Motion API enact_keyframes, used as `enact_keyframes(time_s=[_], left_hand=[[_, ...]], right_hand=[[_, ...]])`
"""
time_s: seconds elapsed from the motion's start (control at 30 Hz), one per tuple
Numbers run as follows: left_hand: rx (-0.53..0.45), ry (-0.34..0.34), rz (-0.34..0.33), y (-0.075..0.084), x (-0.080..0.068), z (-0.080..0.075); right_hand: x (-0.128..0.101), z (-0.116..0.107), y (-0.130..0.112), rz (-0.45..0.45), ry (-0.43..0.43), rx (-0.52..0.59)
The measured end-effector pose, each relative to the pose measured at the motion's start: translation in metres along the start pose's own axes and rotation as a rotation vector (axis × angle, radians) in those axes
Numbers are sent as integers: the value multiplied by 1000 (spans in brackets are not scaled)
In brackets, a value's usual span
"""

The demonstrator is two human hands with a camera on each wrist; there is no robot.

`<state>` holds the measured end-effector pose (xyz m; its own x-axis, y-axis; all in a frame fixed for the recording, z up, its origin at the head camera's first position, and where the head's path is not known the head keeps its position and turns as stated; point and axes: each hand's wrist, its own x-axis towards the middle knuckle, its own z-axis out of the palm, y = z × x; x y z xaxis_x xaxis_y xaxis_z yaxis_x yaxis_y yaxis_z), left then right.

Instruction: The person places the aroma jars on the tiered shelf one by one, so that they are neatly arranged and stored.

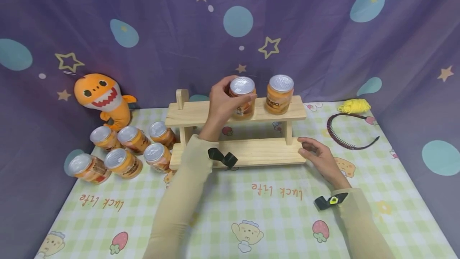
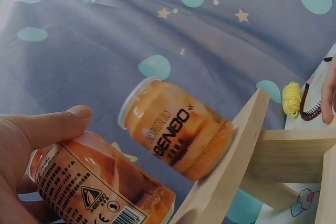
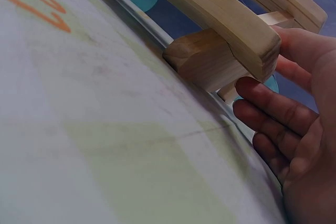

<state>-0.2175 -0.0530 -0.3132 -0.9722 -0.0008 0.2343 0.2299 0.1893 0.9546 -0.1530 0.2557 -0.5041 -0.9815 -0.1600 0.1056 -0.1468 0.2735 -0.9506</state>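
1. Your left hand holds an orange, round can with silver lid, the thumb bent across its side; this can is upright at the upper board of a pale wooden two-level rack; whether its bottom already rests on the wood, I cannot tell.
2. Your right hand is half open, the fingers loosely bent, at the right end of the lower board; it does not carry anything; if it presses the wood or only stays near, the pictures do not make certain.
3. About progress, I judge that it is an early point; one standing can is already set on the upper board, to the right of the held one, and no hand touches it; the second one is in your grasp, not yet released.
4. What seems to be left is six similar cans; they stand in a close group on the table, beside the left end of the rack.
5. The table carries a green-and-white checked cloth, printed with strawberries, small bears and the words "luck life", which appear upside down from your side.
6. Behind hangs a purple curtain with stars and blue-green drops; an orange plush shark sits at the back left; a bundle of yellow yarn and a dark toothed headband lie at the right.
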Motion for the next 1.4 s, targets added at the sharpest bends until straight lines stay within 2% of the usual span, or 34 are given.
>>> enact_keyframes(time_s=[0.3, 0.67, 0.8, 0.93, 1.03, 1.13, 1.23, 1.4], left_hand=[[33, 15, -10, -4, 6, 15], [88, 49, -3, -13, 10, 22], [116, 44, -3, -13, 10, 25], [148, 10, -15, -13, 9, 23], [167, -22, 9, -11, 7, 19], [175, -13, 55, -8, 2, 8], [182, 20, 95, -4, -4, -7], [145, 57, 110, 0, -17, -37]], right_hand=[[0, 0, 2, 2, 0, -23], [1, -1, -2, -17, 10, -18], [0, -1, -2, -5, 13, -22], [-1, 0, -2, 0, 13, -18], [-1, 0, -1, -2, 16, -10], [-2, 1, -1, -3, 13, -7], [-1, 2, -1, 0, 11, -7], [0, 1, -2, 2, 16, -16]])
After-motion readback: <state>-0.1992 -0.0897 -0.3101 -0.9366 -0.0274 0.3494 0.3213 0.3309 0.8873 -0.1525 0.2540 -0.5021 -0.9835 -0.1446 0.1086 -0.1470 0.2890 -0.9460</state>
